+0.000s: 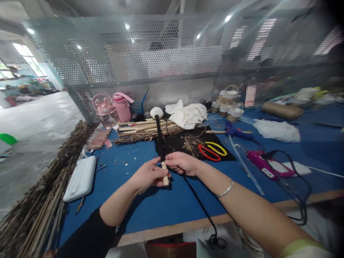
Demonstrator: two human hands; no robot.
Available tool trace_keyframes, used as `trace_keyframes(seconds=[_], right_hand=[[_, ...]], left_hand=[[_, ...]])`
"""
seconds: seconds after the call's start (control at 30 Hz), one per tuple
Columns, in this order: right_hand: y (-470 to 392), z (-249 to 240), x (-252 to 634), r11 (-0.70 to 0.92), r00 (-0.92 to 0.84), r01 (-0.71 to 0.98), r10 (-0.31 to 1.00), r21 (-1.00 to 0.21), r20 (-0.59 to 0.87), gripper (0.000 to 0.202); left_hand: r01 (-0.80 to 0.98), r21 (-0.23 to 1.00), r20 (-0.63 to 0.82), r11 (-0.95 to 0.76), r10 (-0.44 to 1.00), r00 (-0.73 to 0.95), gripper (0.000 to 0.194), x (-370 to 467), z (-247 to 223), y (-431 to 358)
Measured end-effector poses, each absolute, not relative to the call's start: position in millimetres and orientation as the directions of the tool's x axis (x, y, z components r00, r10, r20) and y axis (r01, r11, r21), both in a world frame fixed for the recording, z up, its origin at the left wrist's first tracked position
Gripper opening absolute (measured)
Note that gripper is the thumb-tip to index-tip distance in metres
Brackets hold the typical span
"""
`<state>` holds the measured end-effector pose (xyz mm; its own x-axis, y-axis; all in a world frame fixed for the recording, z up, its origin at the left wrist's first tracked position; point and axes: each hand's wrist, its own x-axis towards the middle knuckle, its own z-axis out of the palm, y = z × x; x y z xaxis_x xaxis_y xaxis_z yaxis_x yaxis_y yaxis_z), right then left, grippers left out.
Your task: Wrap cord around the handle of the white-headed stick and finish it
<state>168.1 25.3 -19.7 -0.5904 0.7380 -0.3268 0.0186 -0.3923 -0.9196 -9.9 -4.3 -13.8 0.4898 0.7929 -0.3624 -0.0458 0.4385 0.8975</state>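
A stick wrapped in black, with a bare pale wooden lower end, slants away from me over the blue table; a round white ball shows at its far end. My left hand is closed round the pale end. Thumb and fingers of my right hand pinch the stick where the black wrapping meets the bare wood. From near my right hand a black cord runs down over the table's front edge. Right of the hands, scissors with red and yellow handles lie on a black cloth.
Bundled sticks and a white cloth lie behind the hands. A white case is at left, beside dried stalks. At right are a blue glue gun, a magenta box and cables. Pink bottles stand by the mesh screen.
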Motion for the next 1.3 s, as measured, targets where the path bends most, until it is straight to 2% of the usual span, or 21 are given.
trace_keyframes(seconds=[0.2,0.43,0.6,0.73,0.83,0.97,1.07,1.3], right_hand=[[25,-22,167,-0.419,-0.601,0.02,0.721,-0.908,-0.346,0.033],[24,-22,165,-0.397,-0.59,0.05,0.729,-0.917,-0.347,0.033],[25,-21,167,-0.43,-0.622,0.032,0.698,-0.902,-0.355,0.032],[23,-20,165,-0.424,-0.627,0.016,0.701,-0.905,-0.34,0.032],[22,-20,162,-0.405,-0.589,0.014,0.736,-0.914,-0.335,0.035],[20,-19,160,-0.383,-0.538,0.055,0.766,-0.922,-0.351,0.034],[19,-17,160,-0.383,-0.54,0.052,0.766,-0.922,-0.348,0.034],[22,-17,163,-0.449,-0.604,0.047,0.699,-0.892,-0.383,0.032]], left_hand=[[-0.031,0.889,-0.362,0.458,0.742,0.565,0.067,-12,-10,-5],[0.009,0.92,-0.352,0.392,0.817,0.456,0.069,-7,-11,-5],[-0.017,0.908,-0.36,0.419,0.8,0.48,0.068,-6,-9,-5],[-0.039,0.893,-0.359,0.449,0.76,0.541,0.051,-6,-6,-7],[0.014,0.922,-0.334,0.388,0.774,0.539,0.042,-6,-7,-8],[0.133,0.957,-0.29,0.257,0.863,0.414,0.061,-5,-13,-6],[0.1,0.957,-0.29,0.273,0.871,0.397,0.078,-5,-16,-4],[0.002,0.918,-0.347,0.396,0.803,0.484,0.08,-8,-12,-4]])
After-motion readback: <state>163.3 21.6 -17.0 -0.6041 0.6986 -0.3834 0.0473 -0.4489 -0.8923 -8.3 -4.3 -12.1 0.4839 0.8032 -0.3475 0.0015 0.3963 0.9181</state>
